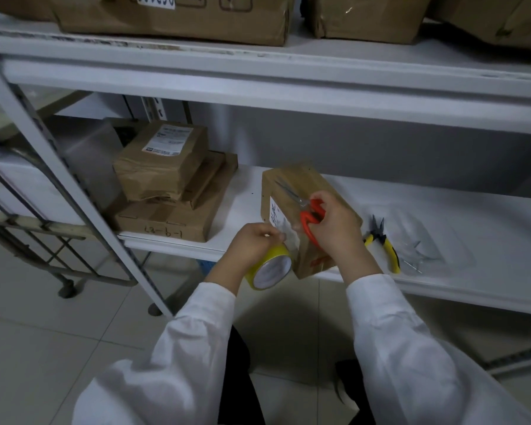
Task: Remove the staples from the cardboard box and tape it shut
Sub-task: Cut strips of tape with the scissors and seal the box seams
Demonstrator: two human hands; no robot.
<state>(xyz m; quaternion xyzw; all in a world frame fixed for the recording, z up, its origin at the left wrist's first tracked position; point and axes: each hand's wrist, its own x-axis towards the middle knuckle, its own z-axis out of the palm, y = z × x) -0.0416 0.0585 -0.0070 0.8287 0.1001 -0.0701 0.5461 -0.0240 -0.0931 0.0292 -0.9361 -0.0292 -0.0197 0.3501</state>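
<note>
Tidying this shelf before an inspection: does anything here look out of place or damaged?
The top parcel of the left stack sits skewed on the boxes beneath, its brown wrap crumpled. Yellow-handled pliers lie loose near the shelf edge.

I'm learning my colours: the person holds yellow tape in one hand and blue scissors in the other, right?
Not quite. In the head view the scissors have orange handles, not blue. The left hand holds the yellow tape and the right hand holds the scissors.

Open shelf [246, 194] strip between stacked boxes [166, 179] and cardboard box [307, 182] (pliers [387, 247] just right of it), upper shelf [258, 84] overhead
</note>
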